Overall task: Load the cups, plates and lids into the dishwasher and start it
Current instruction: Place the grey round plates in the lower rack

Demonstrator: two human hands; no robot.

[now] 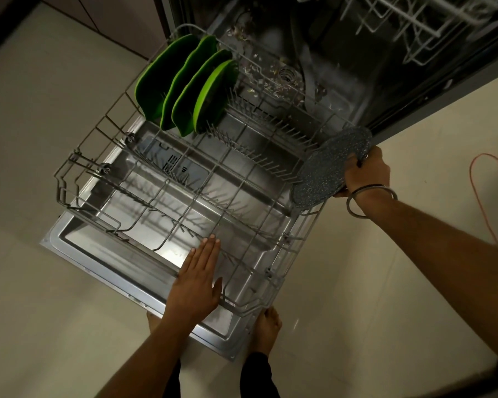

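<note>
Right hand grips the far rim of a speckled grey lid over the lower rack's right edge; likely stiff, light, best held by the rim. Left hand rests flat, fingers straight, on the rack front.

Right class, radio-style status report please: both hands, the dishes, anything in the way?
Left hand flat on lower rack front edge. Right hand grips grey speckled plate at rack's right side. Four green plates slotted upright, back left. Nothing blocking the free tines.
</note>
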